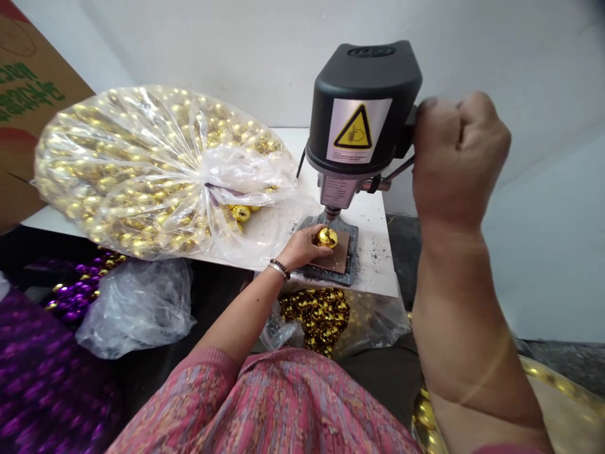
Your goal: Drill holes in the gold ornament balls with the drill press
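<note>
At the lower edge of the view, nearest the camera, I see the pink patterned garment. To its right, the right forearm reaches up; I have the right hand closed in a fist on the feed lever, whose outer end the fingers hide. At lower left lies a blurred purple mass, with a crumpled clear bag just beyond it. Below the front edge of the worktop, an open plastic bag contains shiny gold pieces.

On the worktop, I have the left hand clamped on one gold ball, thumb and fingers around its left side; dark bands circle the wrist. The ball is over the brown board, which lies on the base plate amid dark debris. Directly above the ball is the chuck of the drill press; I cannot tell whether a bit touches the ball. A yellow warning label faces me on the black housing.

Left of the drill press, a large clear bag full of gold balls covers the worktop. Beyond stand a printed carton, at far left, and the pale wall.
</note>
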`<state>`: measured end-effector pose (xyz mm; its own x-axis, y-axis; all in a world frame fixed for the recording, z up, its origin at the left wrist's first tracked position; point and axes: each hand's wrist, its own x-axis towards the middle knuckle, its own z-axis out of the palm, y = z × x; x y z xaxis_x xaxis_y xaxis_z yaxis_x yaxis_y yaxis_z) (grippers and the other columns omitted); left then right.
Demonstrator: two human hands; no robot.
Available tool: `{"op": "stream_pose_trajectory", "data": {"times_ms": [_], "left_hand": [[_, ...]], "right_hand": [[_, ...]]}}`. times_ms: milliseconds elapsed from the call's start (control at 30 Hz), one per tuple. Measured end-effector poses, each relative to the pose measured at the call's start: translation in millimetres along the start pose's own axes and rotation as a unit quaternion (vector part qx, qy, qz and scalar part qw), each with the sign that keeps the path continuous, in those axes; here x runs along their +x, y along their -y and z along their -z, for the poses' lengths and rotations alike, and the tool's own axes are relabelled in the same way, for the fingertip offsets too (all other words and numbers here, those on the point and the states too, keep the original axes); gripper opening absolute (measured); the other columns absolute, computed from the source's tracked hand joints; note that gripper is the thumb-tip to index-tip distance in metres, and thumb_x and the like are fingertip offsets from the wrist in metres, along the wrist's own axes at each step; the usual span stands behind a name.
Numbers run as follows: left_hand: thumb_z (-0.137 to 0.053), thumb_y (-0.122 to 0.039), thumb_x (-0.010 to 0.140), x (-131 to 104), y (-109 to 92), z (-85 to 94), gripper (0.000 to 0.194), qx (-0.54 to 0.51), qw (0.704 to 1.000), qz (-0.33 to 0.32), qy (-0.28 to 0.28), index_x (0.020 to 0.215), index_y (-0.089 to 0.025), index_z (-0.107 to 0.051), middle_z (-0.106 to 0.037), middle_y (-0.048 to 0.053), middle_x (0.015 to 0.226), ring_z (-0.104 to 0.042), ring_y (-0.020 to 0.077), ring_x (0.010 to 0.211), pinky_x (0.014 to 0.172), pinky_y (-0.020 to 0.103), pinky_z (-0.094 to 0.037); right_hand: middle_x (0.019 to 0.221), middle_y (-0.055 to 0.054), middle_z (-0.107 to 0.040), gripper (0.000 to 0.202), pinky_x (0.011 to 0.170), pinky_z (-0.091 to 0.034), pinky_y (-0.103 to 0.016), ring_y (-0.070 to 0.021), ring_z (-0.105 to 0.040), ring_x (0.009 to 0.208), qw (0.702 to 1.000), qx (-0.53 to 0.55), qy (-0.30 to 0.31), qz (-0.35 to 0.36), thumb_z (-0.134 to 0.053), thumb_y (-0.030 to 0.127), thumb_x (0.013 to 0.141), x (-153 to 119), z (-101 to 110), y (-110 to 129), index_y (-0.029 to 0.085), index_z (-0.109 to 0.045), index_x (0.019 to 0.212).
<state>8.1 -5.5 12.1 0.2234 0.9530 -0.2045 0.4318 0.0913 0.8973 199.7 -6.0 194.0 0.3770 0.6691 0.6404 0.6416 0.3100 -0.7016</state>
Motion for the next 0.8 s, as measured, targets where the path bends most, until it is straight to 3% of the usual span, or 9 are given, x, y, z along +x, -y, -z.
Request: {"op": "stream_pose_trajectory", "data": {"times_ms": [100,267,533,633,800], "left_hand": [[-0.094,-0.015,0.074,-1.7,-0.5,-1.1,0.077,-0.010,1.000,0.000,0.003,0.149,-0.016,-0.074,-0.085,0.005,0.122,-0.078,0.0242,0.113,0.108,0.036,-0.060],[-0.093,-0.014,0.075,-3.2,-0.6,-1.8,0.076,0.004,1.000,-0.011,-0.005,0.148,-0.015,-0.074,-0.084,0.006,0.129,-0.077,0.0242,0.118,0.112,0.036,-0.058],[-0.091,-0.016,0.077,-5.4,0.7,-3.2,0.065,0.028,0.999,-0.041,-0.012,0.141,-0.017,-0.078,-0.084,0.004,0.121,-0.077,0.0240,0.114,0.109,0.034,-0.059],[-0.091,-0.017,0.078,-5.7,0.8,-2.6,0.064,0.033,0.998,-0.044,-0.010,0.140,-0.017,-0.078,-0.084,0.003,0.119,-0.076,0.0234,0.113,0.107,0.032,-0.059],[-0.091,-0.019,0.077,-4.3,4.0,-2.8,0.066,0.029,0.998,-0.049,-0.008,0.142,-0.017,-0.076,-0.082,0.004,0.122,-0.075,0.0233,0.114,0.107,0.033,-0.058]], "right_hand": [[0.067,0.007,-0.041,0.031,0.069,-0.032,-0.022,-0.0036,-0.031,0.065,0.994,-0.013,-0.005,0.112,-0.052,0.037,0.102,-33.6,12.1,-8.1,0.020,-0.042,0.078],[0.069,0.004,-0.046,0.015,0.066,-0.038,-0.026,-0.0081,-0.039,0.062,0.986,-0.054,0.010,0.155,-0.052,0.030,0.096,-78.1,19.3,-30.0,0.022,-0.052,0.084],[0.074,0.000,-0.055,0.016,0.067,-0.042,-0.027,-0.0116,-0.049,0.065,0.949,-0.099,-0.093,0.284,-0.047,0.027,0.101,-99.1,3.6,-56.8,0.022,-0.058,0.091],[0.076,0.000,-0.056,0.016,0.070,-0.044,-0.027,-0.0118,-0.051,0.067,0.946,-0.087,-0.115,0.289,-0.048,0.027,0.101,-104.7,-3.0,-63.9,0.021,-0.059,0.093],[0.076,-0.001,-0.056,0.019,0.071,-0.047,-0.028,-0.0129,-0.052,0.070,0.966,-0.044,-0.112,0.231,-0.051,0.036,0.101,-111.6,-11.1,-75.5,0.022,-0.058,0.090]]}}
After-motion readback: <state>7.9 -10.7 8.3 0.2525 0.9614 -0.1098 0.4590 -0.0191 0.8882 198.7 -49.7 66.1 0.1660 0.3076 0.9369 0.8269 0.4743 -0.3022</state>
